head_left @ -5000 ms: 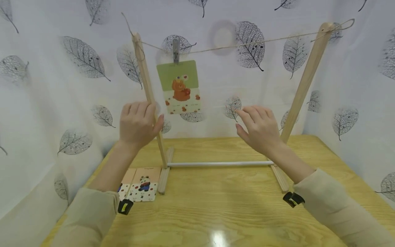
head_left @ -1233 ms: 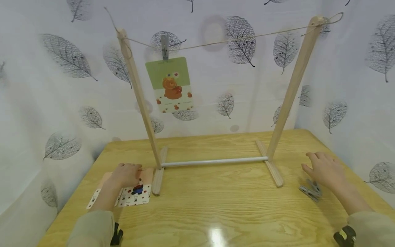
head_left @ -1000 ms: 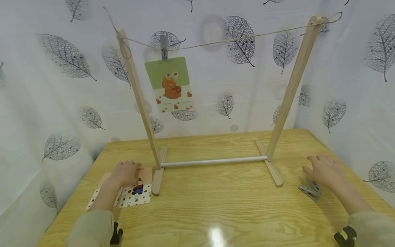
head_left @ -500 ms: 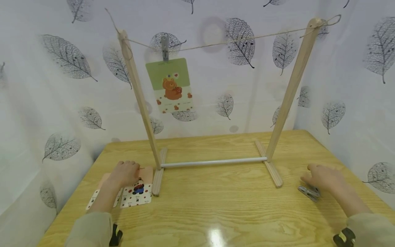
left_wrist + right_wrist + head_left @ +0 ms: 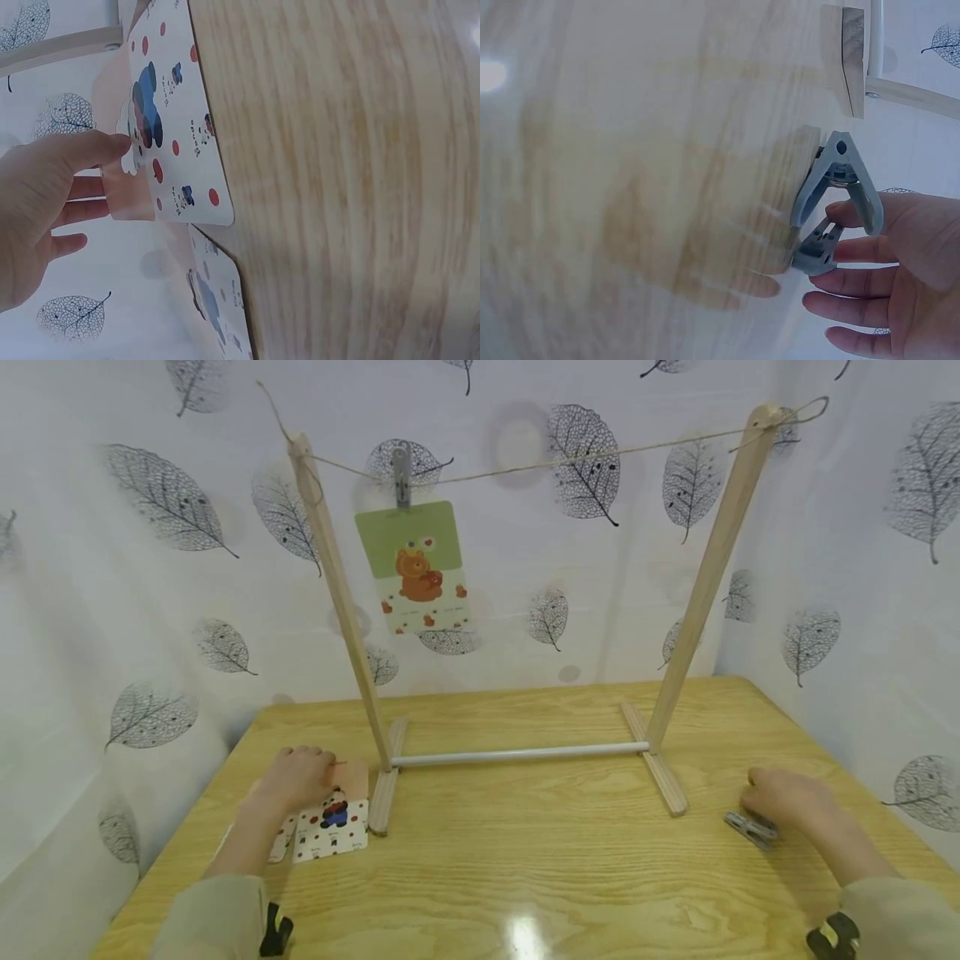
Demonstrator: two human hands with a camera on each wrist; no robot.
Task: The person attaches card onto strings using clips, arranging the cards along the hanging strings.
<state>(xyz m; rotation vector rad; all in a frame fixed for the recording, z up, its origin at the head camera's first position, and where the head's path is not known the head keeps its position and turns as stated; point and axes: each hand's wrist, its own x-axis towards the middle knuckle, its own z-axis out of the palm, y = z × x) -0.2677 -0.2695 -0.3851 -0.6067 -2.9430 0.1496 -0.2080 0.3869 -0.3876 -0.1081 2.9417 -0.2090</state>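
Spotted card (image 5: 180, 142): resting on table (image 5: 525, 852) at left, being pinched by left hand (image 5: 300, 777), thumb above, fingers underneath. Grey clip (image 5: 814, 262): being pinched in right hand (image 5: 787, 797) between thumb and forefinger, just beside another clip (image 5: 840, 174). Farther: green-topped card (image 5: 412, 568), hanging from string (image 5: 555, 463) between wooden posts (image 5: 708, 577).

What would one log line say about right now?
left hand: pinches dotted card | right hand: at two gray clips, grip unclear | green-topped card: clipped to string
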